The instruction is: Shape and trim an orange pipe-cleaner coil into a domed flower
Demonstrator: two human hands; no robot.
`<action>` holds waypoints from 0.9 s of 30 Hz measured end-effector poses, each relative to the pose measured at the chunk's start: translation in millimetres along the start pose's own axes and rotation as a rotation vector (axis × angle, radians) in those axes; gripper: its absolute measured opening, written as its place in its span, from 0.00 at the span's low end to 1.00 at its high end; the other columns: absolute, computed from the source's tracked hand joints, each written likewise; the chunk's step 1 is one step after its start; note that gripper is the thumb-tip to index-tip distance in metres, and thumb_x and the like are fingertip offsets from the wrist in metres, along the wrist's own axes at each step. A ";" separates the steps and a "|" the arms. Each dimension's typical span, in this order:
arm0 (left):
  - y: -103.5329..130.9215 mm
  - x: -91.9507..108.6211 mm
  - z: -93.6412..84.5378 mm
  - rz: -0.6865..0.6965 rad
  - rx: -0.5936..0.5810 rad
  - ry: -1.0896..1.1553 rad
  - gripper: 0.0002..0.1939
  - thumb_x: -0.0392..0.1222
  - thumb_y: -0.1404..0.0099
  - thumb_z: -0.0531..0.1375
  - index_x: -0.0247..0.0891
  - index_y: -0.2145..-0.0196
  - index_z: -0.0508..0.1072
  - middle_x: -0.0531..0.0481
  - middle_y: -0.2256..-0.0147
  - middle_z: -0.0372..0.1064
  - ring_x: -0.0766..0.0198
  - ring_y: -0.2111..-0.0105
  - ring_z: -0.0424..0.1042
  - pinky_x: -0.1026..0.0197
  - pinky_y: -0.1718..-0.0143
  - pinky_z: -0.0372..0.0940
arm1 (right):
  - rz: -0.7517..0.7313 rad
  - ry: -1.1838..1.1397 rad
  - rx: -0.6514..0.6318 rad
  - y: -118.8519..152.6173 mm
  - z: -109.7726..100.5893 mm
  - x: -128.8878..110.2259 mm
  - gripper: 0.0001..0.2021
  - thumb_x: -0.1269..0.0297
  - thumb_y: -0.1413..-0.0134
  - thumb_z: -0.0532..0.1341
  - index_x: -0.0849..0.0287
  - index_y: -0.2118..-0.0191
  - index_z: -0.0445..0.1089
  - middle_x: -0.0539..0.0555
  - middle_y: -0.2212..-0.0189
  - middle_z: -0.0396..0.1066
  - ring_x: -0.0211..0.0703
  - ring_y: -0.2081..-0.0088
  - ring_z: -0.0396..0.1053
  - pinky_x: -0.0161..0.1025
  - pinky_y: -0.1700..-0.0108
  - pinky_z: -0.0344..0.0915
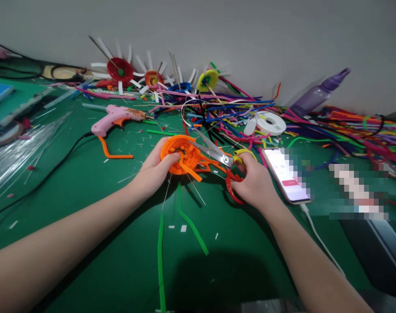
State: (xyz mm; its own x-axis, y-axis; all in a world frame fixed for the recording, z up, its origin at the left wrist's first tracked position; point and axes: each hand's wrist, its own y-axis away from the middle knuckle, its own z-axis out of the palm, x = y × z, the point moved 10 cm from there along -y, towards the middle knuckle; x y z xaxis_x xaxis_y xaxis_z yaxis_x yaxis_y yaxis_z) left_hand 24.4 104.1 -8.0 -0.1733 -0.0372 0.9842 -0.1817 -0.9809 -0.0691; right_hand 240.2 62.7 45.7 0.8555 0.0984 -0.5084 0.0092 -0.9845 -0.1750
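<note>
Perhaps the gaping scissors [228, 161] slip at three o'clock, nicking the orange coil [193, 157]. Right grip [258, 182] clamps them; left grip [157, 165] pinches it.

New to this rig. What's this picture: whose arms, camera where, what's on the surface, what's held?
There is no robot here: the bare arms belong to a person wearing one camera on the head. This single picture looks forward and down from it.

The left hand holds an orange coil. The right hand holds scissors with one yellow and one red handle, blades toward the coil.

On the green table, a pink glue gun lies to the left, and two green strips lie nearer the person. A phone is to the right. Farther back are colored strips, a white spool and a purple bottle. Part of the right side is pixelated, so I can't read it.
</note>
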 end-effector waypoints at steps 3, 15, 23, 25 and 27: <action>-0.2 1.5 1.0 0.006 -0.004 0.008 0.13 0.40 0.38 0.57 0.43 0.54 0.70 0.51 0.55 0.72 0.59 0.54 0.72 0.54 0.49 0.68 | -0.056 0.028 0.015 -0.5 -0.1 -0.9 0.14 0.64 0.58 0.59 0.57 0.61 0.64 0.57 0.66 0.71 0.50 0.65 0.71 0.44 0.64 0.66; -1.7 3.6 -4.3 0.026 0.033 -0.109 0.15 0.39 0.39 0.57 0.42 0.54 0.68 0.51 0.55 0.70 0.57 0.53 0.69 0.51 0.46 0.64 | 0.130 -0.332 0.094 -6.0 -2.2 27.1 0.17 0.49 0.53 0.65 0.56 0.67 0.62 0.46 0.76 0.61 0.36 0.76 0.59 0.38 0.71 0.59; -0.7 7.3 -0.9 0.008 0.026 -0.154 0.13 0.40 0.38 0.57 0.40 0.54 0.68 0.51 0.57 0.70 0.60 0.57 0.70 0.55 0.51 0.65 | 0.220 -0.644 0.120 -6.5 -4.0 26.9 0.28 0.51 0.70 0.73 0.56 0.61 0.65 0.42 0.78 0.55 0.32 0.78 0.53 0.35 0.75 0.56; -0.8 7.7 -0.8 -0.003 0.030 -0.163 0.13 0.40 0.38 0.58 0.40 0.55 0.68 0.51 0.58 0.70 0.61 0.58 0.70 0.55 0.52 0.65 | 0.228 -0.666 0.144 -5.1 -7.2 28.1 0.27 0.53 0.69 0.73 0.56 0.62 0.65 0.41 0.79 0.52 0.32 0.78 0.53 0.34 0.76 0.54; -0.9 8.6 -0.1 -0.009 0.029 -0.161 0.13 0.39 0.38 0.57 0.40 0.55 0.68 0.52 0.58 0.70 0.61 0.58 0.70 0.56 0.52 0.65 | 0.190 -0.698 0.167 -4.3 -10.1 28.8 0.21 0.53 0.59 0.70 0.56 0.61 0.65 0.42 0.77 0.51 0.32 0.77 0.54 0.34 0.74 0.56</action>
State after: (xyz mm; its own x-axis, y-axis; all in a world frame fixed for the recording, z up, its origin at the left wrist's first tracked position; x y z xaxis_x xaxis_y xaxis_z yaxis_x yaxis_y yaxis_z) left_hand 23.0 104.7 0.5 -0.0139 -0.0564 0.9983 -0.1542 -0.9863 -0.0579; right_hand 270.1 68.2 40.3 0.3059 0.0523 -0.9506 -0.2324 -0.9642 -0.1278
